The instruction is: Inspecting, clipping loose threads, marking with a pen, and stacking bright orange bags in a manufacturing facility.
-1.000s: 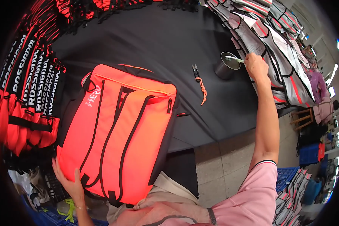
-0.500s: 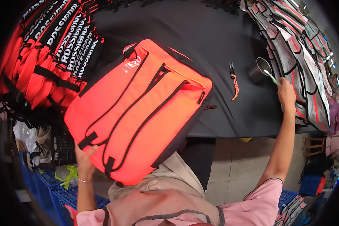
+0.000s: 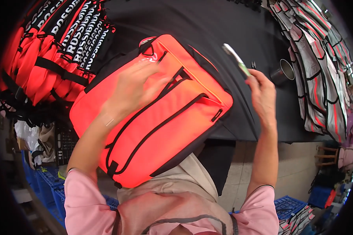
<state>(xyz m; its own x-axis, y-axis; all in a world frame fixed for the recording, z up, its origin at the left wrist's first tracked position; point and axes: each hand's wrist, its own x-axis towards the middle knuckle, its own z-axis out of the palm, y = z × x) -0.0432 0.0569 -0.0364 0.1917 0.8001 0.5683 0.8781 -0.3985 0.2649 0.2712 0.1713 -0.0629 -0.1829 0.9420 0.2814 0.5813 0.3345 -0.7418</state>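
Note:
A bright orange-red backpack (image 3: 145,121) with black straps and zip trim lies tilted across the table's near edge, its lower end by my lap. Over its upper left part hovers my left hand (image 3: 135,86), blurred by motion, with fingers stretched out and nothing visible in them; whether it touches the fabric I cannot tell. To the right of the bag, my right hand (image 3: 261,92) grips a toothbrush (image 3: 236,58) by its green end, the white head pointing up and left. Just behind that hand stands a dark metal cup (image 3: 278,74).
Red bags with black-and-white straps (image 3: 66,43) are piled at the left. Grey panels with black and red trim (image 3: 317,78) are stacked at the right. Thread snips (image 3: 253,64) lie partly hidden behind my right hand on the black-covered table (image 3: 208,23). Blue crates (image 3: 290,205) stand below.
My right hand has brought the toothbrush from the cup leftward toward the bag. My left hand has let go of the bag's lower left corner and moved up over it.

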